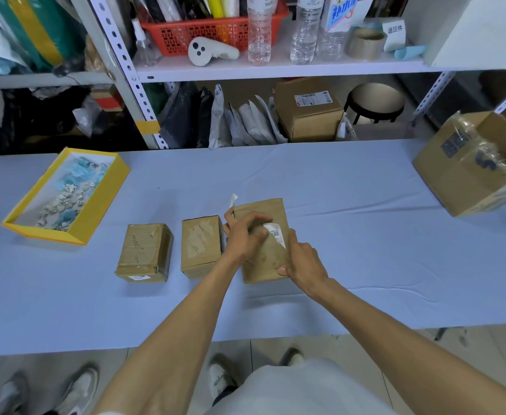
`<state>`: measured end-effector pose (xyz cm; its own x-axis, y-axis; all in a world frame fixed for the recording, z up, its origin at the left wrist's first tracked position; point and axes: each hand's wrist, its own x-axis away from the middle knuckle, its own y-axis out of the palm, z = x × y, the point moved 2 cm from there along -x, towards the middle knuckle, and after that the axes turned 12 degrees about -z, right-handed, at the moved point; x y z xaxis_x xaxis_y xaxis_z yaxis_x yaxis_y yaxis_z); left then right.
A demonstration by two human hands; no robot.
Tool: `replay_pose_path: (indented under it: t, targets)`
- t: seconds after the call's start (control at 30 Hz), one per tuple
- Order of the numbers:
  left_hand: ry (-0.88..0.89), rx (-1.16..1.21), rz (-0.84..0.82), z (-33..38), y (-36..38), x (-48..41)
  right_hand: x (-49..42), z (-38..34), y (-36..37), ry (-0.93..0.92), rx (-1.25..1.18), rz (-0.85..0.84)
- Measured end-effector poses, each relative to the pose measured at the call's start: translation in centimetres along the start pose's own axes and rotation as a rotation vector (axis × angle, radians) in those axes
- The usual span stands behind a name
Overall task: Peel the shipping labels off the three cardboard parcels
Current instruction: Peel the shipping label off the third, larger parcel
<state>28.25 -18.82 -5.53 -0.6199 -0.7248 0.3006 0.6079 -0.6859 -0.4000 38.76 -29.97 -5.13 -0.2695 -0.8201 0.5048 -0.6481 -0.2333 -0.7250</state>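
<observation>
Three brown cardboard parcels stand in a row on the blue table. The left parcel (144,253) has a bare top and a small white sticker on its front side. The middle parcel (200,245) shows pale glue marks on top. The right parcel (271,211) is tilted up toward me. My right hand (301,262) grips its right edge. My left hand (244,232) lies over its top face, fingers pinching the partly lifted white shipping label (275,232). A white strip of paper (233,202) sticks up behind my left hand.
A yellow tray (15,224) holding several crumpled paper scraps sits at the table's left. A large open carton (470,175) wrapped in tape stands at the right edge. Shelves with bags, bottles and another labelled box (308,115) rise behind the table.
</observation>
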Motion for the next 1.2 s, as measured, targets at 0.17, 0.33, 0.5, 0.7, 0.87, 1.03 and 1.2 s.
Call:
replay_pose_path:
  t: [0.17, 0.33, 0.5, 0.7, 0.87, 1.03, 1.2]
  targets:
    - [0.008, -0.009, -0.024, -0.2, 0.0, -0.2, -0.2, 0.0, 0.2, -0.001, 0.015, -0.003]
    - [0.016, 0.004, -0.024, -0.2, -0.1, 0.0, -0.2, 0.4, 0.3, -0.022, -0.001, -0.028]
    - [-0.010, -0.014, -0.014, 0.0, 0.0, -0.1, -0.1, 0.8, 0.0, -0.043, -0.043, -0.064]
    - [0.000, -0.024, 0.033, -0.7, 0.7, -1.1, 0.3, 1.1, -0.2, -0.068, -0.057, -0.096]
    - [-0.001, -0.022, 0.082, -1.3, 1.1, -1.7, 0.4, 1.4, -0.1, -0.077, -0.059, -0.103]
    - [-0.007, -0.013, 0.076, -1.5, 1.4, -2.2, 0.4, 2.0, 0.1, -0.086, -0.047, -0.112]
    - [-0.010, -0.005, 0.080, -1.7, 1.2, -2.3, 0.4, 2.7, 0.4, -0.157, -0.047, -0.125]
